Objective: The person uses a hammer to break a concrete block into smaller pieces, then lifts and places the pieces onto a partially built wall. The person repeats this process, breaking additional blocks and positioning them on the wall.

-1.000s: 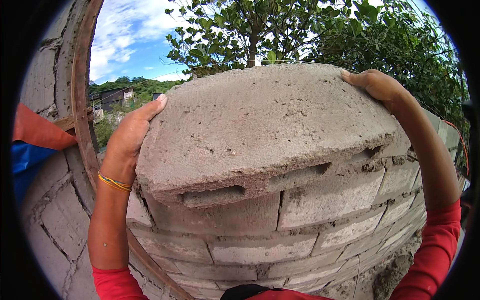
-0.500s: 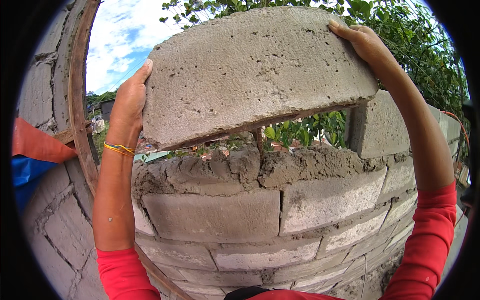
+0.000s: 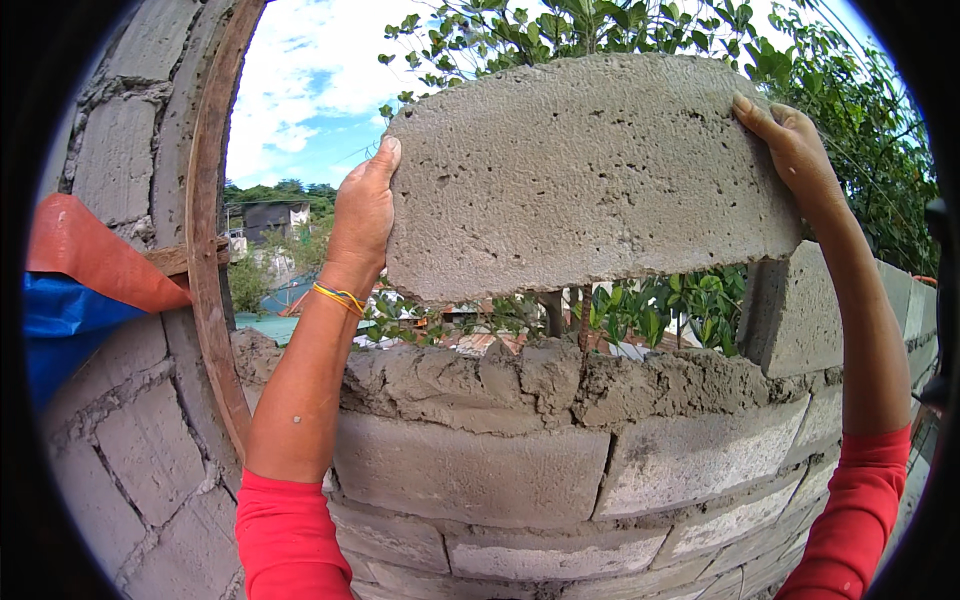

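Note:
A grey concrete block point(image 3: 590, 180) is held up above a partly built block wall point(image 3: 470, 470). My left hand point(image 3: 362, 215) is closed on its left end, thumb along the near face. My right hand point(image 3: 795, 150) grips the upper right corner, and the fingers behind are hidden. Below the block, a rough bed of wet mortar point(image 3: 450, 385) lies along the wall top, with a gap between them. A rusty steel bar point(image 3: 584, 320) rises from the mortar under the block. Right of the gap stands another set block point(image 3: 810, 315).
A curved wooden board point(image 3: 207, 200) stands upright at the left, beside a block wall point(image 3: 115, 160). An orange and blue tarp point(image 3: 95, 260) hangs there. Leafy branches point(image 3: 850, 130) spread behind the wall at the right, with buildings point(image 3: 270, 218) farther off.
The block has moved farther from me and is held more level, its left end shifted right. Both hands still hold it. The view has also shifted, so the wall appears lower and more rightward.

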{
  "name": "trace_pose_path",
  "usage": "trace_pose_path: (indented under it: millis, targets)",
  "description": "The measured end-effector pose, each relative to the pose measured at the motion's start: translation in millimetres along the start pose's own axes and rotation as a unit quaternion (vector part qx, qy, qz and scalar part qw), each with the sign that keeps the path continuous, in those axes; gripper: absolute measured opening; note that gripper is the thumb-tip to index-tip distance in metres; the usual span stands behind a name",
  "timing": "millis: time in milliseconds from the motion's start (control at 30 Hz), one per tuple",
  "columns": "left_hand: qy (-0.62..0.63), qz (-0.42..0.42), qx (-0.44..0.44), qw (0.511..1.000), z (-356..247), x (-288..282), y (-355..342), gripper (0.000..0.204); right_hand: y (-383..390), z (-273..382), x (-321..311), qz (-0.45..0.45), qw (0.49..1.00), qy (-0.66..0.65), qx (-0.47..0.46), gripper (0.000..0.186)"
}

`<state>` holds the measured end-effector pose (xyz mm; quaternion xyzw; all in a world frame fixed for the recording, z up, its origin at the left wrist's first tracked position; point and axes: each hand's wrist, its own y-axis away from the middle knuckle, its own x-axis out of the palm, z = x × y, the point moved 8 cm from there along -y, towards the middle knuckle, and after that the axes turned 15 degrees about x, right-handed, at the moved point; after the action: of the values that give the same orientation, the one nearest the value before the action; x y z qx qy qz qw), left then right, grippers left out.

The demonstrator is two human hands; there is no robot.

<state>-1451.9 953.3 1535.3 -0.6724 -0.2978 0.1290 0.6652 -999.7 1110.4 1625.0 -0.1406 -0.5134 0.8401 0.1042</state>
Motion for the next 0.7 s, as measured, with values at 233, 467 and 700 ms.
trace_pose_path:
  millis: [233,467,700]
  targets:
    - [-0.031,0.009,-0.011,0.999,21,9,1,0.064,7,-2,-12,-0.026,0.999,0.020,-0.016,0.072]
    - [-0.027,-0.006,0.060,0.998,11,8,-20,0.051,17,2,-18,-0.071,0.997,0.003,-0.042,0.070]
    - [-0.071,0.015,0.172,0.982,-8,2,-66,0.060,13,18,-15,-0.091,0.978,-0.176,-0.061,0.022]
